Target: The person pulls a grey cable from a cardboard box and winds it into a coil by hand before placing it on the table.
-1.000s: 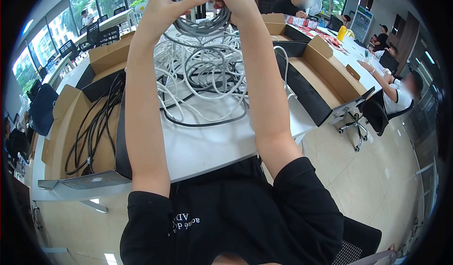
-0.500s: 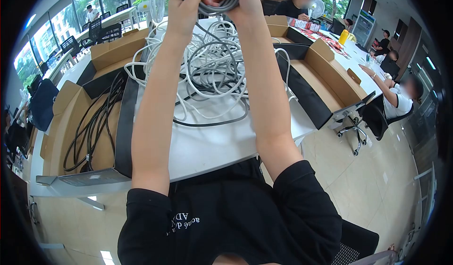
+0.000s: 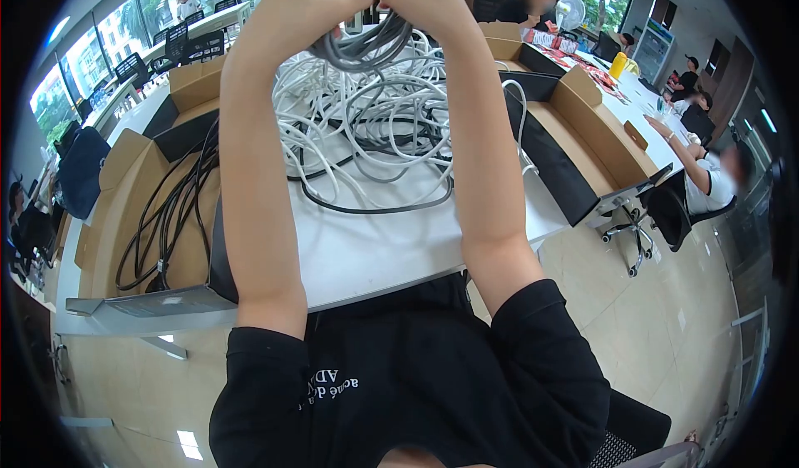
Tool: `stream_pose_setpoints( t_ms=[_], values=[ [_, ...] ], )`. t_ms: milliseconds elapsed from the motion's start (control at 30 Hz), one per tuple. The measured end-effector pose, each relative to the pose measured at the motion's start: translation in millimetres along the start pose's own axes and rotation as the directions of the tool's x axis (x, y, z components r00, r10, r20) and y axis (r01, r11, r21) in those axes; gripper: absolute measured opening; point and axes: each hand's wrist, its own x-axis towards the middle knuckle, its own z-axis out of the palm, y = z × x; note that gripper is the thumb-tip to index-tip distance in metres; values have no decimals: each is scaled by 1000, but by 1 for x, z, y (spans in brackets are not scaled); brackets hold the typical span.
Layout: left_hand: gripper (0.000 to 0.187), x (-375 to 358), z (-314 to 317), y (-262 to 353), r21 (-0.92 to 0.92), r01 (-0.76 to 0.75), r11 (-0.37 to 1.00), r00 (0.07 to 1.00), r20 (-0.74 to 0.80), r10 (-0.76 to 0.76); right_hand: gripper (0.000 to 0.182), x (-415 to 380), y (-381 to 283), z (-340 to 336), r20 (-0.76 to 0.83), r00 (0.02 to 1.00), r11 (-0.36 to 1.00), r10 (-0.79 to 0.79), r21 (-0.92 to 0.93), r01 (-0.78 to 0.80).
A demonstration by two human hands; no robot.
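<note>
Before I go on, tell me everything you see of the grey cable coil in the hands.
The grey cable coil is several smooth, rounded loops bundled together, with a plastic-looking sheath. The left hand and right hand grip it from either side, and its lower loops bow downward between them. It appears raised over the tangled cable pile, though whether any loop touches that is unclear. The hands and the picture's top edge hide part of it; no plug or tie can be made out.
</note>
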Motion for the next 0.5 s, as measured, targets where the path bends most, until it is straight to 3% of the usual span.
stream_pose_setpoints(
  t_ms=[67, 200, 233, 333, 367, 467, 500],
  values=[
    [33, 1, 9, 18, 13, -21, 1000, 994, -108, 22, 28, 1, 1, -1, -48, 995, 962, 92, 263, -76],
    [47, 7, 25, 31, 1, -18, 1000, 982, -190, 18, 26, 3, 7, -1, -219, 971, 966, 95, 255, -38],
    [65, 7, 30, 26, 33, -116, 993, 942, -314, 120, 19, 2, 6, -4, -219, 951, 937, 217, 321, -140],
    [81, 14, 32, 6, 145, -194, 970, 885, -402, 238, 12, 8, 41, -17, -251, 909, 726, 332, 684, -76],
    [77, 4, 30, 20, -142, -219, 965, 940, -297, 170, 9, 12, 56, -22, -277, 894, 697, 353, 715, -54],
    [67, 18, 47, 5, -329, -91, 940, 985, -169, 36, 4, 10, 63, -22, -249, 861, 564, 443, 824, -51],
    [53, 24, 60, -4, -182, -341, 922, 881, -403, 246, 4, 8, 69, -21, -216, 872, 532, 440, 845, -59]
  ],
)
